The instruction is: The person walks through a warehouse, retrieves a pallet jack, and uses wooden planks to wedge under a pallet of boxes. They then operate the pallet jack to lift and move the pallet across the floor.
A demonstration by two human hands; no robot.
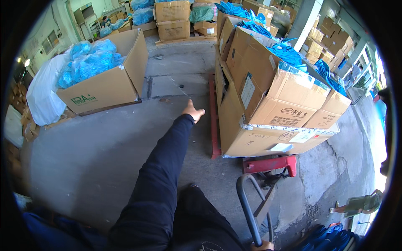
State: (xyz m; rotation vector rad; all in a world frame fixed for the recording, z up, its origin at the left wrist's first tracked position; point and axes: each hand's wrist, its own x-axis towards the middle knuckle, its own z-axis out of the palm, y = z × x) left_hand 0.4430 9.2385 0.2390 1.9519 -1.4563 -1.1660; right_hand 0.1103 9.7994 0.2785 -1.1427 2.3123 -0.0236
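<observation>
My left arm reaches forward in a dark sleeve, and my left hand point(193, 111) is held out in the air with the thumb and fingers apart, holding nothing. Low in the picture my right hand point(264, 246) is wrapped around the looped handle point(247, 205) of a red pallet jack point(270, 164); only part of that hand shows. The jack stands at the near end of a stack of cardboard boxes. A wide bottom carton point(268, 140) carries open upper boxes point(295, 98) filled with flat blue pieces point(284, 52).
To the left stands a large open carton point(106, 90) heaped with blue items in clear bags point(90, 62), beside a white-wrapped bundle point(46, 94). More boxes point(172, 21) are stacked at the back. A pillar point(307, 23) rises behind the load. At the lower right a person point(358, 205) stands near blue material point(328, 240).
</observation>
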